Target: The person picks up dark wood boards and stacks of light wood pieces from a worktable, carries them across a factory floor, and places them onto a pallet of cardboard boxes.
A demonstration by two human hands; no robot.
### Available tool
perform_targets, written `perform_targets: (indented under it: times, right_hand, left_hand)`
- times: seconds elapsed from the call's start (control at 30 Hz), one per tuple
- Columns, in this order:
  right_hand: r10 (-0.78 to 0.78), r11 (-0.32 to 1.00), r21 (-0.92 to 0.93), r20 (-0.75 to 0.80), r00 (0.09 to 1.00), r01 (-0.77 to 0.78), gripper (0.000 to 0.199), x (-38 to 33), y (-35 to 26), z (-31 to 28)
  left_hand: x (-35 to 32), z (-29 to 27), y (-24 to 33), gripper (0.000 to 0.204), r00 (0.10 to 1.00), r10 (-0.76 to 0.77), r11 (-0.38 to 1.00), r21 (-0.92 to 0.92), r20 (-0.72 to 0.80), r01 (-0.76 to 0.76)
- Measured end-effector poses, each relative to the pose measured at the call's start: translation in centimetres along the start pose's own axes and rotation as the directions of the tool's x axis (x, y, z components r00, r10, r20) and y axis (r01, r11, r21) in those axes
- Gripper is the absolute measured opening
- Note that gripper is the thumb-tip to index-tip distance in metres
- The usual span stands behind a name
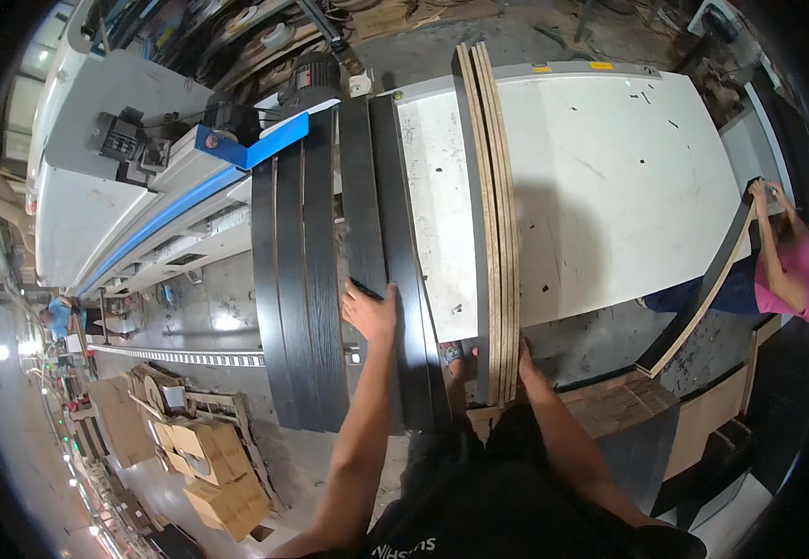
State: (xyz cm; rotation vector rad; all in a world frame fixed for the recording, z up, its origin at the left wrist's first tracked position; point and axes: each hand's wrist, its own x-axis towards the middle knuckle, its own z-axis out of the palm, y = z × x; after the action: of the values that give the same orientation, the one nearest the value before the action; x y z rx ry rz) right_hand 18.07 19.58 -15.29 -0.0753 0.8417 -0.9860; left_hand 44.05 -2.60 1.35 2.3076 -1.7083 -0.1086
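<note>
Grasping the board stack (493, 224), on edge at 12 o'clock, with the partly hidden right hand (527, 365); resting the left hand (372, 315), spread, on dark panels (362, 186) at 11. With open room at 1 across the white table (618, 196) to its far edge; blurred at 2, a person (784, 270) holding a long board (713, 279).

Lettered in white on black shirt (516, 503) nearer than worktop (628, 205); stuck with unreadable yellow labels (601, 65) along worktop's far edge.
</note>
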Motion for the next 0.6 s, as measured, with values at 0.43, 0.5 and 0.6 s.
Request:
perform_targets:
  times: [0.43, 0.5, 0.6]
  right_hand:
    - [-0.125, 0.988, -0.102, -0.119, 0.985, 0.113, 0.076, -3.3, -5.1, 11.3]
    - [-0.189, 0.978, -0.118, -0.121, 0.975, 0.175, 0.074, -2.5, -4.3, 10.5]
    - [-0.189, 0.966, -0.203, -0.131, 0.973, 0.160, 0.078, -3.3, -4.6, 11.1]
  left_hand:
    - [-0.3, 0.9, 5.6, 0.111, 0.964, -0.130, 0.990, -0.017, 0.231, 0.137]
    - [-0.5, 0.7, 5.4, 0.111, 0.971, -0.111, 0.989, -0.067, 0.211, 0.128]
    - [-1.1, -0.1, 4.5, 0.110, 0.970, -0.139, 0.979, -0.120, 0.202, 0.165]
